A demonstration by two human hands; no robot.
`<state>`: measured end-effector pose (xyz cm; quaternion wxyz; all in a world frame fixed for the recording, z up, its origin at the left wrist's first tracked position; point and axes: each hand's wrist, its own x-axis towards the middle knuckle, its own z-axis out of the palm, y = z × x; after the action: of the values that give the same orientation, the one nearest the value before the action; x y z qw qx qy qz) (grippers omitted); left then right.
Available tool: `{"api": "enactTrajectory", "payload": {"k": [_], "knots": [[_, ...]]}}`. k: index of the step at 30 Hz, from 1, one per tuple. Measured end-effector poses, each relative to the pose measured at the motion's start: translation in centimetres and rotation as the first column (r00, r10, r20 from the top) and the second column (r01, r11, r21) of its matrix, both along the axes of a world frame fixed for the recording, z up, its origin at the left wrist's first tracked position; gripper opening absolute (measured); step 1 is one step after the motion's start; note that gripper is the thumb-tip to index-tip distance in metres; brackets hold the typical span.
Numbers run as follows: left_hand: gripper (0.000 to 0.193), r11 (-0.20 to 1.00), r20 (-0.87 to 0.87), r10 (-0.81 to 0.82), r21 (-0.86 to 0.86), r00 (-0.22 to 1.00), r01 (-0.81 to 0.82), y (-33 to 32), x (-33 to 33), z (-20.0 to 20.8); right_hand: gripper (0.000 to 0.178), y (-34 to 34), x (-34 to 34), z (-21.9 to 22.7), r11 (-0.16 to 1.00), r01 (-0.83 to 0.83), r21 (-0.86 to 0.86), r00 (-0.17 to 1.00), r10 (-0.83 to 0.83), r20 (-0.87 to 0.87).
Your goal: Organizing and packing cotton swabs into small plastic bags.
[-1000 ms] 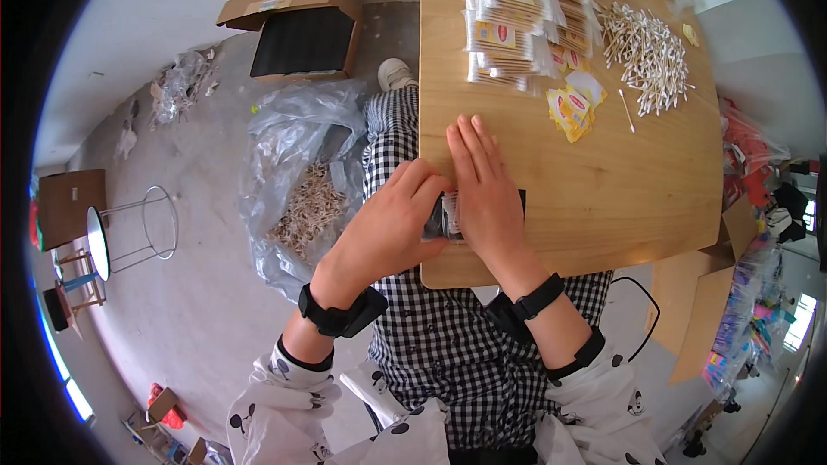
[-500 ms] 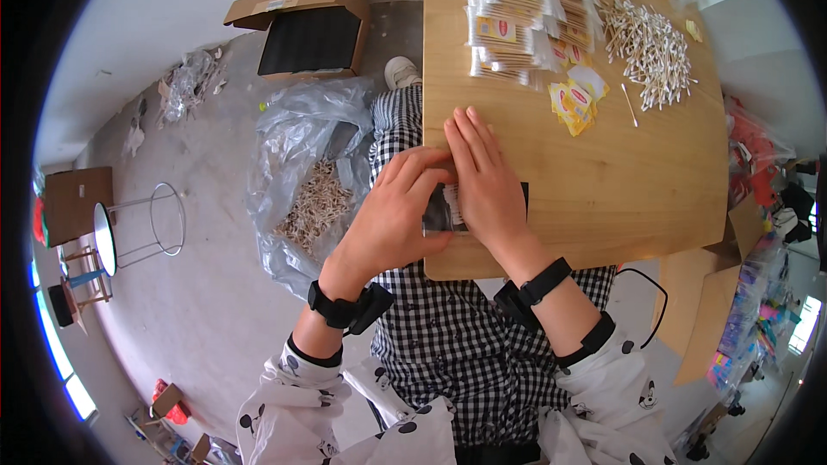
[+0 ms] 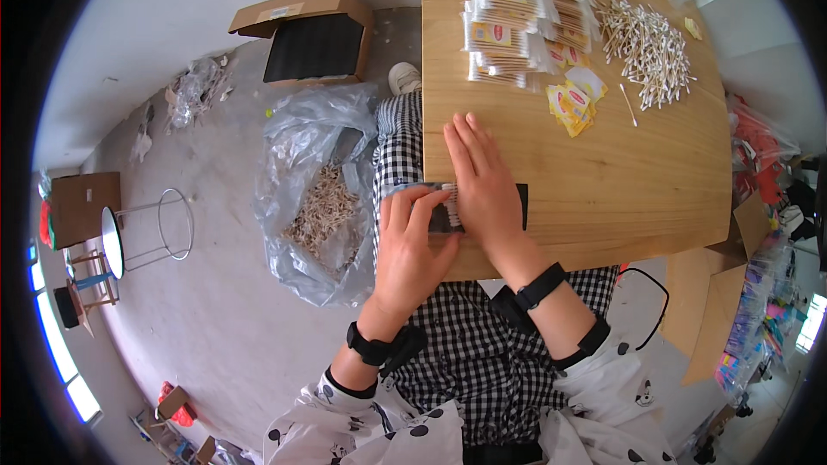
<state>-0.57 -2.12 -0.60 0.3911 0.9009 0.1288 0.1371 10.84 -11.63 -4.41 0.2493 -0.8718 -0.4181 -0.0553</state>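
My left hand (image 3: 403, 250) curls over the pouch (image 3: 442, 222), grip unclear, right hand (image 3: 488, 198) flat; tugging toward nine o'clock could spill swabs (image 3: 453, 206).

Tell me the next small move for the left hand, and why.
Probably smooth the loose end of the clear plastic bag with the left hand: that end reaches beyond the cotton swabs toward the left edge of the wooden table, while the right hand lies flat over them and seems able to steady them.
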Motion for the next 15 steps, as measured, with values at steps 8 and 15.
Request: {"api": "enactTrajectory", "payload": {"k": [8, 15], "knots": [[0.062, 0.982, -0.005, -0.169, 0.089, 0.986, 0.169, 2.6, 1.5, -0.3, 0.064, 0.4, -2.1, 1.2, 0.957, 0.165, 0.24, 0.956, -0.096, -0.276], [0.061, 0.992, 0.045, -0.044, -0.119, 0.998, 0.049, 3.6, 1.3, -0.1, 0.041, -4.0, 2.6, 2.0, 0.824, 0.41, 0.39, 0.907, -0.324, -0.269]]}}
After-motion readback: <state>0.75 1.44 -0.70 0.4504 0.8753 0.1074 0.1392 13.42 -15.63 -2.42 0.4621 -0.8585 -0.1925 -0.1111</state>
